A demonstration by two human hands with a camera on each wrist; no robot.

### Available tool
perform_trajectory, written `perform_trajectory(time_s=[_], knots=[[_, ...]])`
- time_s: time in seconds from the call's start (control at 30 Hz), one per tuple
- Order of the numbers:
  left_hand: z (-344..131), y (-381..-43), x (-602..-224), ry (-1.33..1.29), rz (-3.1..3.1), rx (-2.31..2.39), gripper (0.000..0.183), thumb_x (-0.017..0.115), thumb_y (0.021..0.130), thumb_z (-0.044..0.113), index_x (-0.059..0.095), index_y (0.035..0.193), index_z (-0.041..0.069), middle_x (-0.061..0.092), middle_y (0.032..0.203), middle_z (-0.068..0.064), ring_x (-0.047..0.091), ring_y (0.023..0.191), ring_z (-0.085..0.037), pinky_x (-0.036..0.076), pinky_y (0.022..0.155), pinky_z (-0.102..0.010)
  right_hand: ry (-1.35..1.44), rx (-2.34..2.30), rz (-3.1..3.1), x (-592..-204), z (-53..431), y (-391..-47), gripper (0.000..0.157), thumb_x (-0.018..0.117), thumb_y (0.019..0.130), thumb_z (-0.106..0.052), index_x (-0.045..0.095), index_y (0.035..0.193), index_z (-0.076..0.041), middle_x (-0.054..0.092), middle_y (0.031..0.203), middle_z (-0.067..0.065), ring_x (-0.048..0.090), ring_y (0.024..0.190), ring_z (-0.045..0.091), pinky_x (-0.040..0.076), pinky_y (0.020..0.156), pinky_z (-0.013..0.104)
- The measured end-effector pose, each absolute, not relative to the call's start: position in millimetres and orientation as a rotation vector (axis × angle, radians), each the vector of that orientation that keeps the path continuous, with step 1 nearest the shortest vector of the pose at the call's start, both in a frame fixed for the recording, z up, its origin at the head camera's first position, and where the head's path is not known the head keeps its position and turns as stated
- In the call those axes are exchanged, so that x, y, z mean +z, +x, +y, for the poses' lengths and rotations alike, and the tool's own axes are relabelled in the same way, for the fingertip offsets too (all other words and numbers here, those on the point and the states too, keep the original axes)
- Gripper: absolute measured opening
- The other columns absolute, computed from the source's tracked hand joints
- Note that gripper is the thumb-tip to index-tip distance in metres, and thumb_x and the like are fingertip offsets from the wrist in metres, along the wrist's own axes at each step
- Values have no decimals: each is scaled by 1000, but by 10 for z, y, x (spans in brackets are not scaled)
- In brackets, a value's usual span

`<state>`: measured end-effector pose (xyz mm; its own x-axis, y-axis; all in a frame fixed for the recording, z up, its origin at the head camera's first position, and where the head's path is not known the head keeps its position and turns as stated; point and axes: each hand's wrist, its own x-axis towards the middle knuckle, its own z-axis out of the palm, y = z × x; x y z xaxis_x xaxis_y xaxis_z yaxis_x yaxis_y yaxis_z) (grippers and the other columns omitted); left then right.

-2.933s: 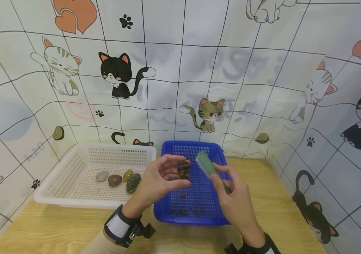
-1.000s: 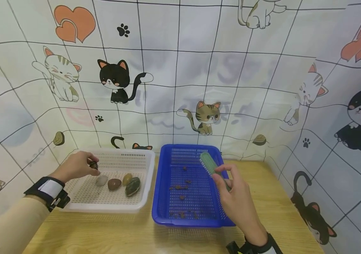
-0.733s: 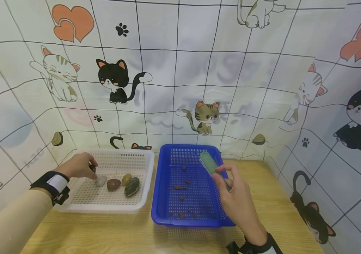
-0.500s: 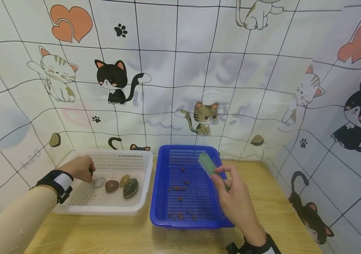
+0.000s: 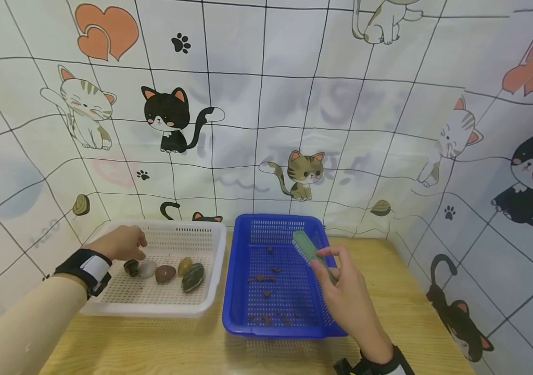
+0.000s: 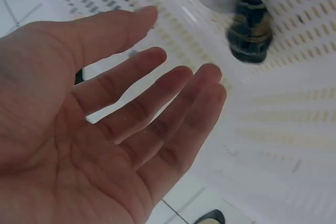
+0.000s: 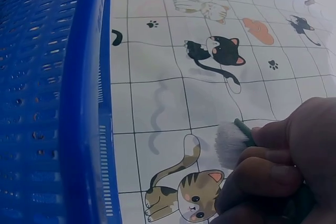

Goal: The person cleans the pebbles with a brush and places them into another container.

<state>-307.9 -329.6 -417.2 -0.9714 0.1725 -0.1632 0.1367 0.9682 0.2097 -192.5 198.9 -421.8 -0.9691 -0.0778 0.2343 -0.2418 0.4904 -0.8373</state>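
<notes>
My left hand (image 5: pixel 121 243) hovers over the left part of the white basket (image 5: pixel 154 307), its fingers loose and holding nothing. Just below it lies a dark green striped stone (image 5: pixel 131 267), also visible in the left wrist view as a banded stone (image 6: pixel 250 30), beside a pale whitish stone (image 5: pixel 147 269). Farther right in the same basket are a reddish-brown stone (image 5: pixel 165 274), a yellowish stone (image 5: pixel 185 266) and a larger dark green striped stone (image 5: pixel 193 277). My right hand (image 5: pixel 348 297) grips a green brush (image 5: pixel 307 246) by its handle, white bristles facing left, over the blue basket's right side.
The blue basket (image 5: pixel 235 312) stands right of the white one on the wooden table (image 5: pixel 177 344). Several small brown crumbs (image 5: pixel 266 293) are scattered on its floor. A cat-printed sheet (image 5: pixel 238 104) encloses the table at the back and sides.
My left hand carried the small striped stone from over the blue basket to the white basket's left part and let go of it there. My right hand keeps the brush in nearly the same place.
</notes>
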Motion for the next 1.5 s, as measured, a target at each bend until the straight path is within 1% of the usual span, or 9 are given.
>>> perform_trajectory(time_s=[0.1, 0.17, 0.23, 0.33, 0.47, 0.5, 0.7, 1.03, 1.5], knots=[[-3221, -3040, -4146, 332, 3000, 280, 37, 87, 98, 12, 79, 122, -14, 82, 114, -31, 81, 106, -47, 70, 97, -64, 254, 1447, -2590, -4230, 2007, -1923, 39, 66, 122, -38, 55, 150, -14, 65, 79, 4, 62, 64, 11, 42, 52, 25], [-3164, -3009, -4145, 359, 3031, 311, 36, 86, 100, 14, 80, 123, -13, 83, 117, -32, 81, 111, -51, 68, 100, -68, 249, 1412, -2598, -4239, 2021, -1919, 39, 66, 121, -38, 56, 150, -14, 81, 106, 18, 84, 92, 27, 51, 62, 27], [-3104, -2969, -4145, 383, 3054, 356, 35, 85, 102, 16, 80, 124, -11, 83, 120, -32, 81, 114, -52, 67, 102, -69, 238, 1392, -2607, -4243, 2032, -1916, 38, 66, 121, -36, 56, 150, -13, 82, 131, 26, 85, 120, 37, 55, 68, 30], [-2998, -2897, -4137, 419, 3076, 412, 34, 84, 104, 18, 81, 126, -9, 83, 124, -32, 81, 117, -52, 67, 103, -70, 210, 1404, -2635, -4254, 2039, -1922, 36, 67, 121, -33, 56, 149, -13, 81, 110, 20, 82, 92, 27, 51, 62, 28], [-2824, -2774, -4089, 477, 3085, 470, 34, 83, 106, 18, 81, 130, -7, 83, 129, -30, 81, 119, -50, 67, 104, -68, 171, 1438, -2683, -4287, 2038, -1942, 36, 68, 121, -30, 54, 150, -14, 52, 74, 0, 40, 57, 9, 37, 50, 24], [-2779, -2739, -4075, 496, 3088, 483, 34, 83, 106, 18, 81, 130, -7, 83, 129, -30, 82, 118, -49, 68, 103, -67, 179, 1420, -2688, -4294, 2035, -1945, 37, 68, 120, -29, 55, 151, -12, 62, 80, 3, 53, 59, 11, 40, 51, 24], [-2576, -2546, -4066, 577, 3103, 570, 31, 84, 106, 19, 83, 129, -2, 85, 129, -24, 85, 110, -40, 72, 96, -60, 236, 1283, -2762, -4309, 2023, -2033, 42, 70, 119, -23, 54, 156, -10, 70, 89, 6, 64, 68, 16, 46, 53, 25], [-2407, -2357, -4117, 747, 3144, 661, 27, 86, 106, 22, 85, 125, 3, 86, 126, -20, 84, 107, -37, 72, 93, -57, 401, 1031, -2907, -4182, 1982, -2347, 49, 67, 114, -8, 53, 160, 5, 65, 90, 9, 54, 63, 14, 43, 51, 23], [-2186, -2135, -4251, 830, 3193, 703, 26, 90, 103, 19, 85, 126, 8, 86, 124, -9, 81, 105, -22, 70, 91, -48, 563, 645, -3160, -4150, 1744, -2900, 32, 62, 111, -3, 59, 138, 15, 70, 95, 13, 66, 71, 20, 56, 54, 28]])
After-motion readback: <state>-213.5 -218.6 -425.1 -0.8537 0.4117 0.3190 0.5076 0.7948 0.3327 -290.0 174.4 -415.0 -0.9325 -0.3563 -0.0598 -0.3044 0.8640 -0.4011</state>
